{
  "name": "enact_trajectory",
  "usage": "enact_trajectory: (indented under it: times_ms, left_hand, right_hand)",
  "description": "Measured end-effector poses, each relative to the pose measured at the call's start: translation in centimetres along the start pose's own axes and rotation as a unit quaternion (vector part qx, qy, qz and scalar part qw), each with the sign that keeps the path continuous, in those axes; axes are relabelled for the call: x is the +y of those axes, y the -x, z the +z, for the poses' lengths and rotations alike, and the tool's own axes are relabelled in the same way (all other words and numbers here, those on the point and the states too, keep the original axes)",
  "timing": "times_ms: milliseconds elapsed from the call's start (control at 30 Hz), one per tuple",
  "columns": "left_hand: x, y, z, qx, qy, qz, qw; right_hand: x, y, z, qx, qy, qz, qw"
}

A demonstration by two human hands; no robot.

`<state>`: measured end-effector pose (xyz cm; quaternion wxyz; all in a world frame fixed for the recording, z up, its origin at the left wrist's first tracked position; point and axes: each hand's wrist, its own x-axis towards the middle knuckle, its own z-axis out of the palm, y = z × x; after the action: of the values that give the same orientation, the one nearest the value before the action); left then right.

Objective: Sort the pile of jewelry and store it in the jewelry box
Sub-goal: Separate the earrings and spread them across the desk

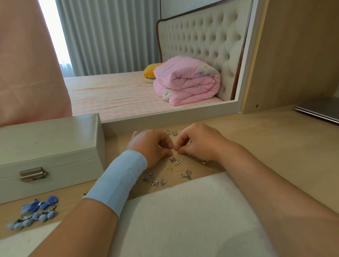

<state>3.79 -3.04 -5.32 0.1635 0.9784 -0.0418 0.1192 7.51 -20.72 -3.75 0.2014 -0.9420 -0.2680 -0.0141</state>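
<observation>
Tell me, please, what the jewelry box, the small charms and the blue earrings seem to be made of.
Jewelry box: probably cream faux leather or coated board, smooth with a soft sheen; its clasp is shiny silver metal. Small charms: silvery metal, judging by their glints; too small for more. Blue earrings: soft blue tufts, perhaps fabric or yarn, on silver metal parts; blurred.

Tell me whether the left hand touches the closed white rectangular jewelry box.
Apart. The head view shows bare wooden tabletop between the left hand and the white jewelry box.
</observation>
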Motion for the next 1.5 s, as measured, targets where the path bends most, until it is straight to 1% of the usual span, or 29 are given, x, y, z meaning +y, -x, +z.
enact_trajectory:
  times_ms: [167, 267, 400, 500, 567, 633, 767, 867, 1067, 1233, 1300, 1433, 1500]
  left_hand:
    - [-0.5, -0.1, -0.6, -0.004, 0.027, -0.005, 1.000]
    - [-0.5, -0.1, -0.4, -0.007, 0.006, -0.001, 1.000]
    - [0.2, -0.3, 0.4, 0.017, -0.025, 0.009, 0.999]
    - [0.7, -0.4, 0.7, 0.025, -0.034, 0.012, 0.999]
    - [0.7, -0.4, 0.5, 0.019, -0.020, 0.004, 1.000]
    - [0.4, -0.3, -0.1, 0.014, 0.007, -0.007, 1.000]
    - [0.3, -0.1, -1.2, 0.029, 0.073, -0.015, 0.997]
    - [0.7, 0.1, -1.4, 0.026, 0.098, -0.010, 0.995]
    - [1.1, 0.4, -1.7, -0.004, 0.120, -0.006, 0.993]
    - [1.2, 0.5, -1.9, -0.007, 0.119, -0.004, 0.993]
    - [1.2, 0.5, -1.9, -0.008, 0.118, -0.006, 0.993]
    - [1.3, 0.4, -2.1, -0.004, 0.127, -0.004, 0.992]
    - [1.4, 0.3, -2.2, -0.010, 0.148, 0.001, 0.989]
  right_hand:
    - [0.2, -0.4, 0.1, 0.017, -0.022, 0.007, 1.000]
    - [0.7, -0.3, -0.4, 0.020, -0.027, 0.019, 0.999]
    - [0.7, -0.2, -0.5, 0.003, -0.024, 0.020, 1.000]
    - [0.5, -0.4, 0.0, 0.020, -0.018, 0.015, 1.000]
    - [0.7, -0.6, -0.7, 0.031, -0.015, 0.023, 0.999]
    - [1.2, -0.3, -2.0, 0.007, -0.013, 0.041, 0.999]
    - [1.2, 0.6, -3.2, -0.082, 0.001, 0.072, 0.994]
    - [1.0, 0.5, -2.4, -0.097, 0.025, 0.074, 0.992]
    - [0.8, 0.8, -2.8, -0.053, 0.033, 0.076, 0.995]
    - [-0.2, 0.8, -2.2, -0.073, 0.052, 0.054, 0.995]
    - [0.1, 0.7, -2.3, -0.077, 0.040, 0.051, 0.995]
    - [0.9, 0.7, -3.0, -0.054, 0.010, 0.049, 0.997]
    - [0.9, 0.9, -3.4, -0.050, -0.030, 0.039, 0.998]
